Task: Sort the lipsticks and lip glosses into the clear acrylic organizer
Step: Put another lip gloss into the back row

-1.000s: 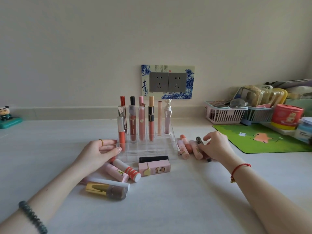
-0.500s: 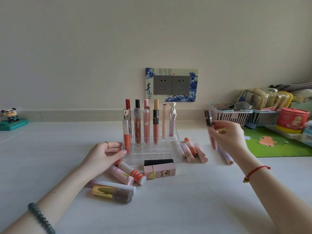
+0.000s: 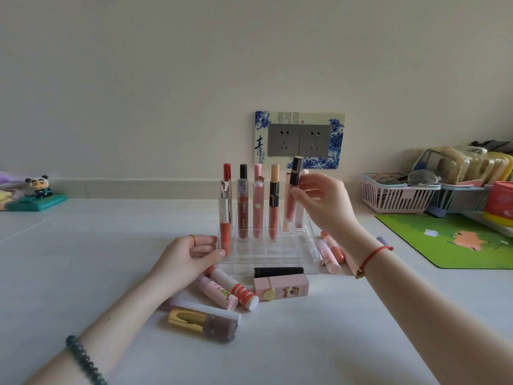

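Two jobs: the left hand (image 3: 188, 257), gripping the organizer (image 3: 277, 255) at nine o'clock, steadies it; the right hand (image 3: 324, 201), pinching the black-capped gloss (image 3: 296, 170), should lower it upright into a free cell.

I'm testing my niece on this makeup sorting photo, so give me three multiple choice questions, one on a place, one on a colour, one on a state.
1. Where is the dark-capped lip gloss? A: on the green mat. B: in the right hand, over the right part of the organizer. C: in a basket.
2. What colour is the cord on the right wrist? A: red. B: blue. C: white.
3. How is the pink boxy lipstick? A: upright in a slot. B: held. C: lying on the table.
Answers: B, the hand pinches it upright there; A, it shows red; C, it rests on its side.
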A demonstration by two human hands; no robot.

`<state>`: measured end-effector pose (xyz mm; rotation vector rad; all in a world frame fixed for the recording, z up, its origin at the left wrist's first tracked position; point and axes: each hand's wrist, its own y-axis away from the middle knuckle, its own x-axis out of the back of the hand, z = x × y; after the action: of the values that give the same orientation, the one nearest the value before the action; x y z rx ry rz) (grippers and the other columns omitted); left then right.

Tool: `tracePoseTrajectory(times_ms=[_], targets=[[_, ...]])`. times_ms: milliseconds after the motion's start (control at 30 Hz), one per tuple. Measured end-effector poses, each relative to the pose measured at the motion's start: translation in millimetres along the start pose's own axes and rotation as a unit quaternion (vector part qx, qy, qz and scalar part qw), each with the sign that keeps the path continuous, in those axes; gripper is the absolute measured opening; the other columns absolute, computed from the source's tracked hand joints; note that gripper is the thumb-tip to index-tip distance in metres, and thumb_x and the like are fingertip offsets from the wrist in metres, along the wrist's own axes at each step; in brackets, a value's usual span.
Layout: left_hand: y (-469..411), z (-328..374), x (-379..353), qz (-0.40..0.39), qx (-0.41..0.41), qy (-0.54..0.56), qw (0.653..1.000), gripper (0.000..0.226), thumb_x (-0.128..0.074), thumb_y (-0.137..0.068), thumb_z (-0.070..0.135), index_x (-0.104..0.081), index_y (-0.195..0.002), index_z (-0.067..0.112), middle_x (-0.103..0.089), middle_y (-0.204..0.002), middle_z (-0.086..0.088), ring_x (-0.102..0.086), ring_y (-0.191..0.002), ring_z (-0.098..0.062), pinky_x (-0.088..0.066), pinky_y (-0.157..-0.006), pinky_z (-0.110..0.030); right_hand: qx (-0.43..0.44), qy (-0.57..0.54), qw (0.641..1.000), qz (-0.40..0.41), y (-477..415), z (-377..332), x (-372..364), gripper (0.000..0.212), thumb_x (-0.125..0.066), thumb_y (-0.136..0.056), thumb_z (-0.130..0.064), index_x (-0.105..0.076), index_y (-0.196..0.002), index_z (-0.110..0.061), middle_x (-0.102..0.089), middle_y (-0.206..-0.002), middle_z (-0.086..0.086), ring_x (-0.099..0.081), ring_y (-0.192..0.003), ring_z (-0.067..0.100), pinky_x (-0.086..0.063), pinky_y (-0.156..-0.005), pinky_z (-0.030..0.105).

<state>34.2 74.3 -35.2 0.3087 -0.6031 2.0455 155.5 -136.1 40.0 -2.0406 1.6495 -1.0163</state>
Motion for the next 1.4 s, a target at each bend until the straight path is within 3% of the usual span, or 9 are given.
tracePoseTrajectory(times_ms=[200,367,633,833,1100,1267,1400], targets=[[2,2,0,-0.005,-0.011,-0.007,1.000,0.024,-0.070,-0.076,0.019,-0.060,-0.098,0.024,-0.063,-0.085,0.018,-0.059,-0.088,0.002,-0.044,-0.082,-0.021,-0.014,0.028,0.999,-0.017,7,18,-14,0.019,-0.063,-0.080,-0.007,-0.065,-0.098,-0.008,-0.064,-0.083,-0.004,-0.059,-0.071,0.001,-0.047,-0.062,0.002],[3,3,1,-0.009,-0.010,-0.018,1.000,0.029,-0.070,-0.076,0.020,-0.062,-0.104,0.019,-0.064,-0.088,0.013,-0.060,-0.092,-0.004,-0.044,-0.089,-0.025,-0.028,0.040,0.999,-0.006,13,26,-18,0.017,-0.065,-0.078,-0.008,-0.068,-0.094,-0.009,-0.063,-0.076,-0.006,-0.057,-0.067,-0.003,-0.043,-0.059,-0.002],[3,4,2,-0.011,-0.012,-0.016,1.000,0.023,-0.071,-0.075,0.021,-0.060,-0.095,0.026,-0.064,-0.085,0.017,-0.061,-0.090,-0.002,-0.045,-0.088,-0.025,-0.036,0.052,0.998,0.002,15,27,-19,0.014,-0.066,-0.077,-0.012,-0.069,-0.090,-0.014,-0.063,-0.072,-0.010,-0.058,-0.064,-0.002,-0.045,-0.058,0.000],[3,4,2,-0.014,-0.011,-0.016,1.000,0.025,-0.071,-0.075,0.021,-0.062,-0.099,0.023,-0.063,-0.085,0.018,-0.061,-0.090,-0.001,-0.044,-0.088,-0.024,-0.042,0.058,0.997,0.002,16,28,-19,0.016,-0.066,-0.077,-0.013,-0.068,-0.093,-0.013,-0.064,-0.076,-0.006,-0.058,-0.066,0.000,-0.045,-0.059,0.005],[3,5,2,-0.011,-0.011,-0.023,1.000,0.036,-0.070,-0.076,0.022,-0.062,-0.110,0.014,-0.065,-0.095,0.007,-0.060,-0.093,-0.004,-0.044,-0.091,-0.025,-0.046,0.065,0.997,-0.002,17,28,-17,0.023,-0.067,-0.077,-0.015,-0.066,-0.100,-0.011,-0.065,-0.079,-0.003,-0.059,-0.066,0.002,-0.044,-0.062,0.007],[2,4,1,-0.011,-0.007,-0.023,1.000,0.035,-0.071,-0.075,0.023,-0.062,-0.109,0.015,-0.065,-0.089,0.013,-0.060,-0.095,-0.005,-0.044,-0.093,-0.028,-0.033,0.057,0.997,0.046,9,24,7,0.025,-0.067,-0.078,-0.017,-0.067,-0.101,-0.007,-0.065,-0.082,-0.004,-0.061,-0.071,0.005,-0.047,-0.066,0.007],[2,3,2,-0.010,-0.010,-0.022,1.000,0.034,-0.071,-0.075,0.022,-0.062,-0.108,0.016,-0.062,-0.085,0.018,-0.060,-0.094,-0.003,-0.044,-0.093,-0.027,-0.084,0.106,0.989,0.054,6,36,38,0.017,-0.065,-0.077,-0.011,-0.071,-0.092,-0.006,-0.070,-0.082,0.005,-0.059,-0.062,0.002,-0.044,-0.053,0.000]])
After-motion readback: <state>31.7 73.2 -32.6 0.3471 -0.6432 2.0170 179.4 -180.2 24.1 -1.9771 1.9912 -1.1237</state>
